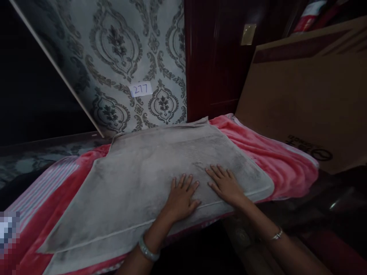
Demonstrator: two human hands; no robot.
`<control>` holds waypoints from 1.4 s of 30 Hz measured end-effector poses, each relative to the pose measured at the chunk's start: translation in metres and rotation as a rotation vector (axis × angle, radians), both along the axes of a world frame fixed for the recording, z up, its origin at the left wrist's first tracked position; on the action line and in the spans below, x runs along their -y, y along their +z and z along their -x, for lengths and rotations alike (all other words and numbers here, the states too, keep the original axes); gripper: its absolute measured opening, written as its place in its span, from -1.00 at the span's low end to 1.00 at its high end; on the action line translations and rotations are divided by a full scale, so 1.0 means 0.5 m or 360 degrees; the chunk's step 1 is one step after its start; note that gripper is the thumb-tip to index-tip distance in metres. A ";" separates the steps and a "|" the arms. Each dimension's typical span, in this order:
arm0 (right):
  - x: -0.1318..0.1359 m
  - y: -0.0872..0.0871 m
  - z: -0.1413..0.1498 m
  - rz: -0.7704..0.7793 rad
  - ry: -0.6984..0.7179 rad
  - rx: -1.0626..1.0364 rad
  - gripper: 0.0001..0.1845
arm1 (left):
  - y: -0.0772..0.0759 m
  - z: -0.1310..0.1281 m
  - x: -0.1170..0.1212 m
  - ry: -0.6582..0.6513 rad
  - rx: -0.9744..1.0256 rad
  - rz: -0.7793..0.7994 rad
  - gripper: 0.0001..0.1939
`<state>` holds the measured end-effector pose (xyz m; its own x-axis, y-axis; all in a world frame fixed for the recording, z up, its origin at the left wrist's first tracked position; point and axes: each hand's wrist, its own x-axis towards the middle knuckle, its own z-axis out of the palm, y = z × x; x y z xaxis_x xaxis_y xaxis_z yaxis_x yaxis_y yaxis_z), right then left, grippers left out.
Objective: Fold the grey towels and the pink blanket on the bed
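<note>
A grey plush cloth [137, 175], like a small blanket or mat, lies spread out and folded over itself, with its piped edge along the near side. My left hand [182, 196] rests flat on it near the front edge, fingers spread, a pale bangle on the wrist. To its right my right hand [225, 183] also lies flat on the cloth with fingers apart, wearing a silver bracelet. Neither hand grips anything. Beneath the grey cloth is a pink-red plush blanket [275, 160], which shows on both sides and along the front.
Behind stands a wall with patterned wallpaper [114, 46] and a paper label [141, 89] reading 277. A dark red wooden panel [215, 57] adjoins it. On the right leans a large cardboard box [304, 95]. A dark screen-like panel [37, 84] fills the upper left.
</note>
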<state>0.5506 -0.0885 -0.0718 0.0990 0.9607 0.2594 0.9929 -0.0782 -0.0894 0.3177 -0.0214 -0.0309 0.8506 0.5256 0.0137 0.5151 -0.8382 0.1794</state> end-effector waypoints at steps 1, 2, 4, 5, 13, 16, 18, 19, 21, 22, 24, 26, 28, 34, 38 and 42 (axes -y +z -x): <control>0.005 -0.006 -0.001 -0.0011 0.0012 -0.0003 -0.40 | -0.006 0.002 0.000 0.0004 0.0012 -0.0019 -0.31; 0.009 -0.007 -0.002 -0.0017 0.0031 -0.0009 -0.40 | -0.009 0.005 -0.001 0.0002 0.0019 -0.0034 -0.32; 0.013 0.002 -0.014 -0.0005 0.0069 -0.0041 -0.43 | -0.011 0.009 -0.006 -0.0003 0.0024 -0.0055 -0.31; 0.014 0.011 -0.024 0.0000 0.0065 -0.0059 -0.44 | -0.011 0.010 -0.008 -0.0008 0.0020 -0.0057 -0.31; 0.022 0.029 -0.125 0.0115 -0.0474 0.0012 -0.39 | -0.024 0.009 -0.021 -0.0047 0.0036 -0.0148 -0.35; 0.032 0.008 -0.138 0.0132 -0.0484 0.0024 -0.38 | -0.034 0.010 -0.026 -0.0056 0.0093 -0.0235 -0.35; 0.042 -0.002 -0.147 0.0091 -0.0489 0.0022 -0.37 | -0.039 0.009 -0.029 -0.0059 0.0125 -0.0275 -0.36; 0.048 -0.007 -0.152 0.0063 -0.0515 0.0017 -0.36 | -0.041 0.009 -0.030 -0.0058 0.0130 -0.0286 -0.36; 0.063 -0.018 -0.164 -0.0003 -0.0603 0.0014 -0.35 | -0.043 0.008 -0.032 -0.0058 0.0125 -0.0297 -0.37; 0.072 -0.025 -0.169 -0.0034 -0.0653 0.0017 -0.34 | -0.044 0.008 -0.033 -0.0058 0.0122 -0.0302 -0.37; 0.093 -0.038 -0.179 -0.0086 -0.0730 0.0031 -0.34 | -0.046 0.007 -0.034 -0.0061 0.0131 -0.0319 -0.38; 0.112 -0.046 -0.186 -0.0111 -0.0768 0.0039 -0.34 | -0.047 0.008 -0.034 -0.0065 0.0145 -0.0330 -0.38; 0.123 -0.042 -0.190 -0.0092 -0.0806 0.0030 -0.35 | -0.048 0.008 -0.034 -0.0071 0.0151 -0.0329 -0.38; 0.060 0.036 -0.176 -0.0092 -0.0696 0.0014 -0.42 | -0.050 0.006 -0.033 -0.0075 0.0181 -0.0354 -0.36; 0.003 0.055 -0.156 -0.0027 -0.0517 -0.0026 -0.38 | -0.048 0.008 -0.030 -0.0083 0.0189 -0.0364 -0.37; 0.002 0.032 -0.153 0.0117 -0.0542 0.0001 -0.39 | -0.039 0.014 -0.027 -0.0141 0.0198 -0.0354 -0.40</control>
